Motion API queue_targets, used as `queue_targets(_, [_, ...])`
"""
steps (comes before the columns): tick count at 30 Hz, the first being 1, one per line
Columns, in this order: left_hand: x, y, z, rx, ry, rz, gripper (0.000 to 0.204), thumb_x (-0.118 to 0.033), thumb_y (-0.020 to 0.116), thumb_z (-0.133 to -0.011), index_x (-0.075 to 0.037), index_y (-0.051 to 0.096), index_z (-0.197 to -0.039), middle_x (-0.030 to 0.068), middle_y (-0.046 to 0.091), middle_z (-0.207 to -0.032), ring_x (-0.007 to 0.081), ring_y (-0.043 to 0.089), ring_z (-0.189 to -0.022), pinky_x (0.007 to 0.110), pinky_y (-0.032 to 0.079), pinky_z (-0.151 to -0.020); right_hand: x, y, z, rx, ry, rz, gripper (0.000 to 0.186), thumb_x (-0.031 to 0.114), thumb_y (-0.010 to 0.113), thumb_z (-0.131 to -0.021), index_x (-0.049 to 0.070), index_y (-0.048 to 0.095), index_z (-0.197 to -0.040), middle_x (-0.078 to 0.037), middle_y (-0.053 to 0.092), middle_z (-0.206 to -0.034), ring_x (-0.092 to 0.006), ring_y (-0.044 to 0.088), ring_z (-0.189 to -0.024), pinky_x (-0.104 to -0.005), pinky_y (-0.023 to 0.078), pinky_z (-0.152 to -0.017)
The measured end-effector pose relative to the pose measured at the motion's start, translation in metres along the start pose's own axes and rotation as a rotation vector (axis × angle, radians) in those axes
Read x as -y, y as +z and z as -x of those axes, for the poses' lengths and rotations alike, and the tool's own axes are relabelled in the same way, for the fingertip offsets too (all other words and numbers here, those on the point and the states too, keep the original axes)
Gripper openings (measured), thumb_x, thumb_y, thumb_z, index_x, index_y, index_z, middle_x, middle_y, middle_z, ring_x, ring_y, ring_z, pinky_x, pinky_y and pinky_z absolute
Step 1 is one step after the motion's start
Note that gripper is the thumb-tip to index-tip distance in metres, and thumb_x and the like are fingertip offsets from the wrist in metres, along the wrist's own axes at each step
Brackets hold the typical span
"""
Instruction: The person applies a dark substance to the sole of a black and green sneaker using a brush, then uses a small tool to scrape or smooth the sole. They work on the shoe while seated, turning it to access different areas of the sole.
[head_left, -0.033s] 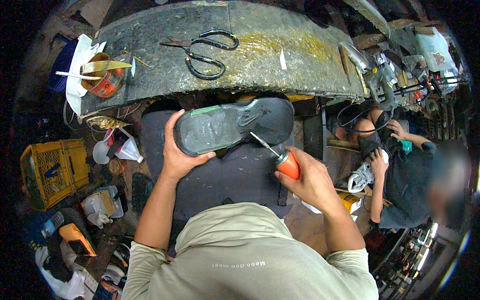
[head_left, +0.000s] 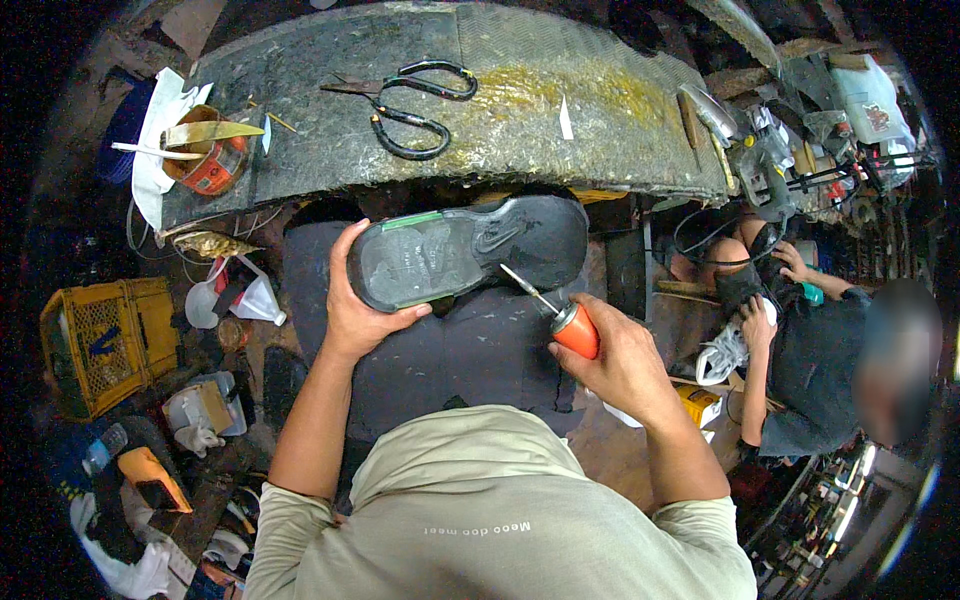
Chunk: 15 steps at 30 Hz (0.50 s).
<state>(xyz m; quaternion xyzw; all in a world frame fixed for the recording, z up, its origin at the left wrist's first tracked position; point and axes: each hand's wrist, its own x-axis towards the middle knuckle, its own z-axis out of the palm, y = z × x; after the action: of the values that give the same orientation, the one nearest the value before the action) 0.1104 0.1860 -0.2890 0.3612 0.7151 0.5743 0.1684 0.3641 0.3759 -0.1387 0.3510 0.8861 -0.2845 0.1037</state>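
Note:
A black shoe sole (head_left: 425, 262), its underside up and green strips along both edges of its wider end, lies across above my lap. My left hand (head_left: 352, 298) grips the wider end, thumb along the near edge and fingers round the far side. My right hand (head_left: 617, 350) is closed round the orange handle of an awl (head_left: 577, 331). Its thin metal shaft points up and left, the tip close to the sole's near edge by the narrow middle. Whether it touches, I cannot tell. Whatever lies beneath the sole is hidden.
A worn workbench (head_left: 300, 110) holds black-handled scissors (head_left: 412, 110) and an orange pot (head_left: 215, 165) with flat sticks. At left stands a yellow crate (head_left: 110, 345). On the right, another person (head_left: 800, 370) sits with a white shoe (head_left: 722, 360). A yellow box (head_left: 700, 405) is nearby.

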Motion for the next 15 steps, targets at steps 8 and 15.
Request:
queue_targets(8, [-0.0034, -0.0005, -0.0012, 0.008, 0.006, -0.037, 0.12, -0.022, 0.102, -0.052, -0.006, 0.037, -0.152, 0.0137, 0.054, -0.14, 0.027, 0.056, -0.129, 0.041, 0.043, -0.112, 0.0008, 0.0012, 0.0004, -0.057, -0.006, 0.008, 0.057, 0.024, 0.082, -0.082, 0.0, 0.061, -0.129, -0.027, 0.07, -0.114, -0.0443, 0.068, -0.107, -0.0476, 0.055, -0.093])
queue_targets(15, [-0.0047, -0.0004, -0.0001, 0.013, -0.044, -0.006, 0.119, -0.023, 0.102, -0.052, -0.005, 0.038, -0.151, 0.0141, 0.053, -0.14, 0.0276, 0.056, -0.129, 0.041, 0.043, -0.112, 0.001, 0.0062, -0.003, -0.06, -0.025, -0.035, 0.057, 0.025, 0.082, -0.082, 0.0, 0.06, -0.129, -0.026, 0.07, -0.113, -0.0442, 0.069, -0.107, -0.0472, 0.055, -0.093])
